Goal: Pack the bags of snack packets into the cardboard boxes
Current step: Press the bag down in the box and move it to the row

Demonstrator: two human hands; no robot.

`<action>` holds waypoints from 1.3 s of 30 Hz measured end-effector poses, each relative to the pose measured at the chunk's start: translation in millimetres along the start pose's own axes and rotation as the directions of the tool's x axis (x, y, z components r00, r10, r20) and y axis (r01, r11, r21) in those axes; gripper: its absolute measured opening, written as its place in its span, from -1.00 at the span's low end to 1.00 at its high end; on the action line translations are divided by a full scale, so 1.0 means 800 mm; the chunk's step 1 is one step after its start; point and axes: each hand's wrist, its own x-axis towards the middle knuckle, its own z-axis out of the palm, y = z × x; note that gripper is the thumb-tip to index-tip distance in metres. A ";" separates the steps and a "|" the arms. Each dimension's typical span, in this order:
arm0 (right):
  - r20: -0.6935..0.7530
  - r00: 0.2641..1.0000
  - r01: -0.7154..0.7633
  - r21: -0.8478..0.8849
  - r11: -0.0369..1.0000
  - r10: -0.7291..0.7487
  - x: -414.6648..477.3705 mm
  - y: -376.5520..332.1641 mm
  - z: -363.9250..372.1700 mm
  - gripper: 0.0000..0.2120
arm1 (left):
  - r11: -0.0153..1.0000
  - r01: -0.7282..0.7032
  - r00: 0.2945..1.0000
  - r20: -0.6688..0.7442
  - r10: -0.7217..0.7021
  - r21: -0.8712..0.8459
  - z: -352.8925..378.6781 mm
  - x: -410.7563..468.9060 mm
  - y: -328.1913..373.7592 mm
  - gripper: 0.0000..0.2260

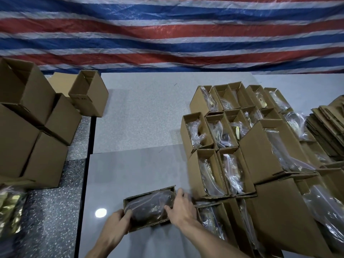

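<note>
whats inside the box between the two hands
A clear plastic bag fills the box, with dark contents. What they are is blurred, and the box bottom is covered. The left hand and right hand grip its ends.

Both forearms run off the near edge. Bag (149, 205) in the held cardboard box (149, 208): contents dark behind glare, packets not countable. Left hand (115, 225) fingertips are hidden inside the box's left end. Gold packets (8, 209) at near left are blurred and cut by the left edge. Filled boxes (307, 211) at near right are cropped by the right edge (motion blur too). Flat cardboard stack (329, 125) is also clipped at right.
</note>
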 end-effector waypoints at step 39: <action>0.350 0.935 -0.199 0.411 0.890 0.047 0.024 0.001 -0.020 0.16 | 0.977 0.166 0.971 -0.192 -0.139 0.132 0.026 0.023 0.039 -0.49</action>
